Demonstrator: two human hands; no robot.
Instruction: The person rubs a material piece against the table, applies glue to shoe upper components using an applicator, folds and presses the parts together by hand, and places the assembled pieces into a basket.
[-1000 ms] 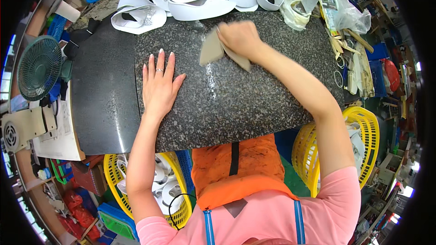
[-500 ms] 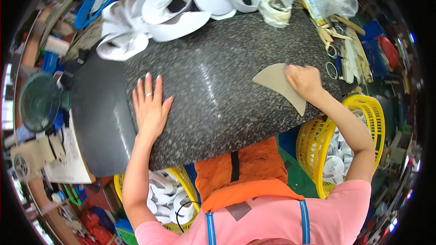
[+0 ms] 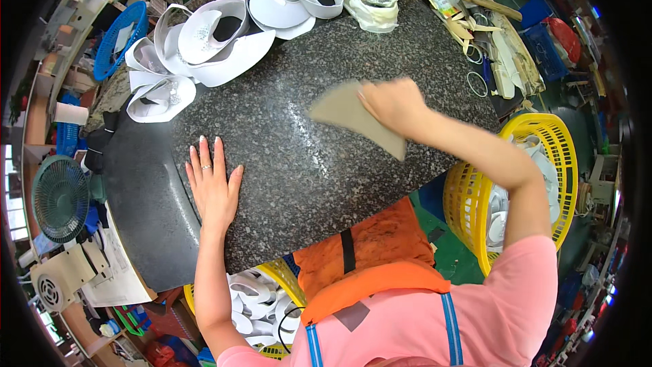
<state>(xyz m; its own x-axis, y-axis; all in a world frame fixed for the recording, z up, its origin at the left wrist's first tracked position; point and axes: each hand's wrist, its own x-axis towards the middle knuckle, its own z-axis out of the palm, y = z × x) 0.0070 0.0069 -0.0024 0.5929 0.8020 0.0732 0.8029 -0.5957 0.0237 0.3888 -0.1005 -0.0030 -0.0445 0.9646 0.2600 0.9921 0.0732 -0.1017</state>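
Note:
My right hand (image 3: 395, 103) grips the edge of a flat beige crescent-shaped piece (image 3: 348, 117), shaped like a visor brim, over the dark speckled stone tabletop (image 3: 305, 183). Its fingers are closed round the far edge, and the piece is slightly smeared by motion. Flat on the tabletop at the left lies my left hand (image 3: 214, 190), fingers stretched out, a ring on one of them, nothing held. Beyond both hands, along the far edge, lie several white curved visor-shaped pieces (image 3: 238, 58), some with a grey pattern on them.
A yellow basket (image 3: 475, 211) of white pieces stands at the right, another yellow basket (image 3: 285, 278) below the table's near edge. Far right are a white container (image 3: 373, 17), strips of scrap (image 3: 506, 54) and ring-shaped bands (image 3: 477, 83). A green fan (image 3: 61, 197) stands left.
My right hand has carried the beige crescent piece leftward across the tabletop. My left hand stays flat on the table. The whole view has turned and shifted a little.

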